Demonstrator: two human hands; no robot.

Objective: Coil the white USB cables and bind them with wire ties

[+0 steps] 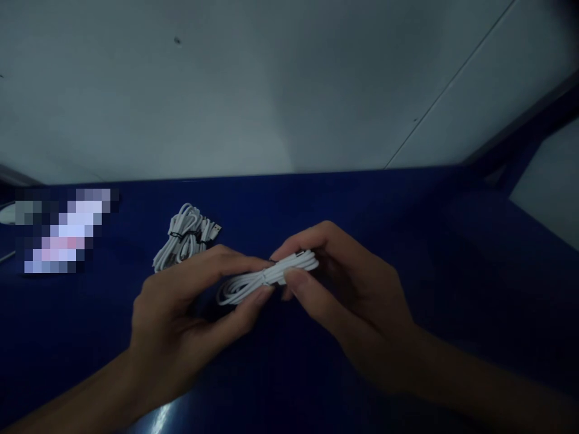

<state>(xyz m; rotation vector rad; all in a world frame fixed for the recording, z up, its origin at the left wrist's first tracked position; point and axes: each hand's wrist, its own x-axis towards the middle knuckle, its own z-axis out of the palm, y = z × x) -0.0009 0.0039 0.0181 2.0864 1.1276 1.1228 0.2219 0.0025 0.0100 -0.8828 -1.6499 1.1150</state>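
A coiled white cable (244,287) is held between my two hands above the blue table, with a dark tie around its middle. My left hand (185,313) pinches it near the tie, thumb below and index finger above. My right hand (362,295) grips its right end between thumb and fingers. Behind my left hand lies a pile of white cables (183,235) bundled with black ties, a USB plug showing at its right side. The far fingers of both hands are partly hidden.
The blue table (289,205) meets a pale wall (226,90) at the back. A blurred-out bright object (75,232) lies at the left, with a white item (8,214) beside it. A pale panel (552,181) stands at the right.
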